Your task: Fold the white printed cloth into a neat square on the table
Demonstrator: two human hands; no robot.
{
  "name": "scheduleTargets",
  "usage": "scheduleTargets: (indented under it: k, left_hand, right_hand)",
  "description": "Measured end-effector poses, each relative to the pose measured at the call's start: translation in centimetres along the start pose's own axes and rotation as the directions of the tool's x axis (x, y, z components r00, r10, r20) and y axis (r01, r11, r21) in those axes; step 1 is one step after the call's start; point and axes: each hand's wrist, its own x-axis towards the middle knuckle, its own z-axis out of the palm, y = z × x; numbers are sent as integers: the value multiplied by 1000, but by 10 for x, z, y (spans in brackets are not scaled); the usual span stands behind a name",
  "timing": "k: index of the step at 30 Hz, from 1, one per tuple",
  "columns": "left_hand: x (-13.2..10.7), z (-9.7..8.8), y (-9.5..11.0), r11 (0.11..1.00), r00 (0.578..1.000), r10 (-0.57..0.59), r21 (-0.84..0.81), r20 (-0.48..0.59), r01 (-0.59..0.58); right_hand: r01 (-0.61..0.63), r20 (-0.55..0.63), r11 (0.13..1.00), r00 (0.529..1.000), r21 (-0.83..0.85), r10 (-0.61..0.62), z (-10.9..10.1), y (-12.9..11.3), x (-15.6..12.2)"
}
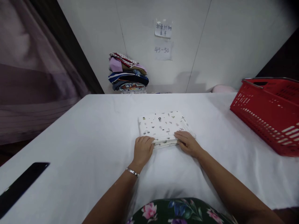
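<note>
A white cloth [161, 124] with small printed figures lies folded into a rectangle in the middle of the white-covered table. Its layered near edge faces me. My left hand [143, 149] grips the near left corner, fingers on top and the thumb at the layers. At the near right corner, my right hand [188, 143] is closed on the same edge, with its fingers over the top. The undersides of both grips are hidden.
A red plastic basket [266, 115] stands at the right. A flat black object [22, 186] lies at the left front. Beyond the table's far edge, a stack of folded cloths [128, 74] rises against the wall. Paper notes [163, 49] hang there. A pinkish curtain [35, 77] hangs at left.
</note>
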Motion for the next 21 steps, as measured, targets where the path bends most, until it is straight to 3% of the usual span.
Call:
scheduleTargets:
  k: [5,10,15,21]
  left_hand:
    - [-1,2,2,1000,996,-14,14,91,12]
    - [3,4,7,999,999,13,51,51,-15]
    - [1,4,4,999,997,50,-11,65,-50]
    - [-2,5,5,999,994,26,-28,102,-23]
  right_hand:
    - [3,-4,1000,1000,0,-3,-1,-3,1]
    - [-21,6,999,1000,-35,21,1,-11,6]
    - [-73,42,997,996,-34,74,-2,-10,5]
    - [-59,3,998,998,18,59,-3,-4,1]
